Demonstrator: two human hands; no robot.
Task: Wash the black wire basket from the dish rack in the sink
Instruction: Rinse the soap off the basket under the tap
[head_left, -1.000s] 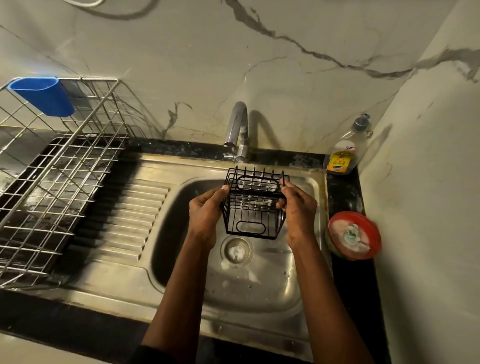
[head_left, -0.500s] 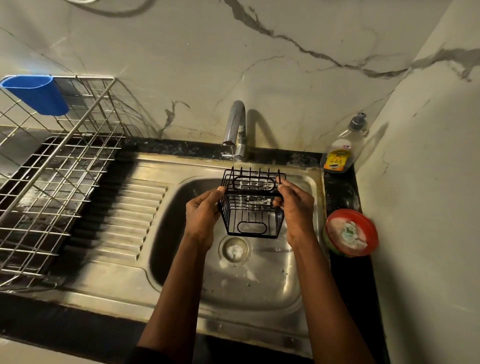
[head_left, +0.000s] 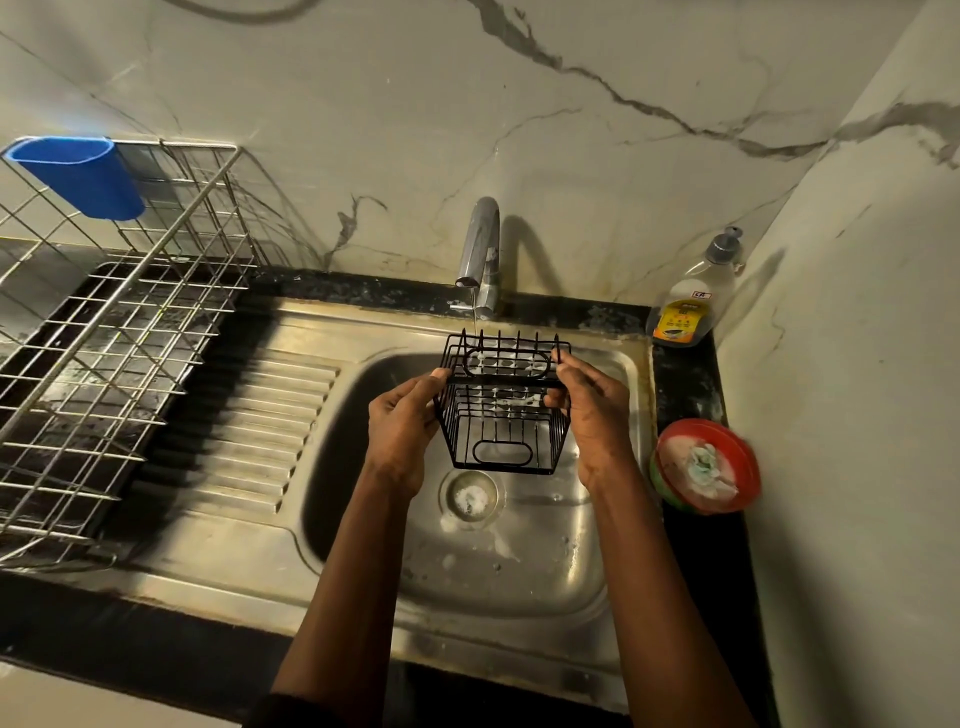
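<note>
The black wire basket (head_left: 503, 410) hangs over the steel sink (head_left: 519, 566), tipped with its open top facing me, and white suds cling to its far wires. My left hand (head_left: 402, 421) grips its left side. My right hand (head_left: 592, 410) grips its right side, fingers curled round the wires. A thin stream of water falls from the tap (head_left: 480, 249) onto the basket's far left edge. The drain (head_left: 471, 498) lies just below the basket, with foam on it.
A steel dish rack (head_left: 104, 338) stands at the left with a blue cup (head_left: 83, 174) hung on its back rim. The ribbed drainboard (head_left: 244, 441) lies between rack and basin. A soap bottle (head_left: 693, 296) and a red dish with a scrubber (head_left: 704, 465) sit at the right.
The basket and both hands stay under the tap with hardly any shift. The view has drifted slightly.
</note>
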